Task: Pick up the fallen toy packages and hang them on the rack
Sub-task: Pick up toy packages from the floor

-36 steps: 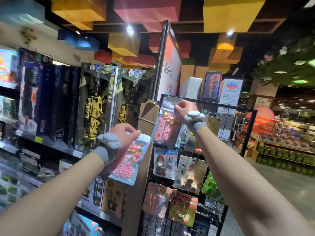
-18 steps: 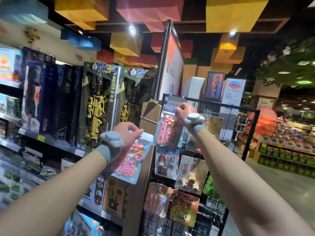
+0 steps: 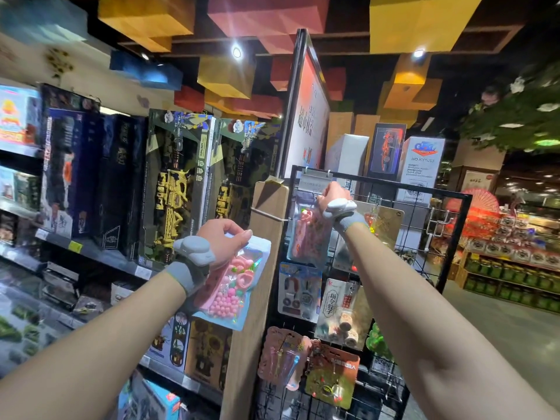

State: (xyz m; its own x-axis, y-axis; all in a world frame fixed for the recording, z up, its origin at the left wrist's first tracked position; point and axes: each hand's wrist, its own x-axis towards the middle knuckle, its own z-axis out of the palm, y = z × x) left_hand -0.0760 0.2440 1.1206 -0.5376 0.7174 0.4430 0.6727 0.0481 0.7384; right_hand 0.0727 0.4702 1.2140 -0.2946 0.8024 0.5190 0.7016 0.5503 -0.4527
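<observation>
Partly, right hand (image 3: 331, 196) hides pink package (image 3: 309, 239) top.

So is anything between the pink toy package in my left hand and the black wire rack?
Nothing visible; the tan wooden post lies behind the pink package. The right hand holds a second package at the rack.

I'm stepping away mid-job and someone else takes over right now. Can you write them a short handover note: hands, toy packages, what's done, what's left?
Right hand pinches the top of the first pink toy package at a hook high on the wire rack; whether it sits on the hook cannot be told.
Left hand grips the second pink toy package, held left of the rack, by the wooden post.
Done: both packages are picked up.
Left: seat the first on its hook, then hang the second.
</observation>
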